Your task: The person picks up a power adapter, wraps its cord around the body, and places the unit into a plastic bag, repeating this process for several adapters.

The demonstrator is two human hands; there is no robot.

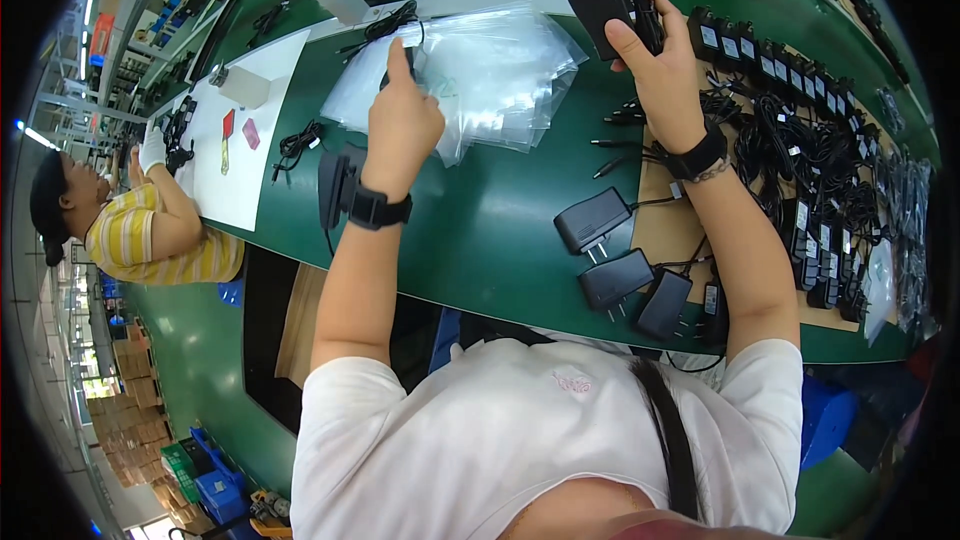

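Note:
My right hand [655, 65] holds a black power adapter [595, 5] with its coiled black cable, lifted above the green work surface [490, 220]. My left hand [400, 115] reaches to a pile of clear plastic bags [480, 75], its index finger stretched out onto the top bag. Both wrists wear black bands. Three more black adapters [615, 275] lie near the front edge to the right of me.
A row of black adapters with tangled cables [800, 130] covers a cardboard sheet at the right. A black device [335, 185] lies by my left wrist. A person in a striped shirt [150, 230] works at a white sheet [250, 130] on the left.

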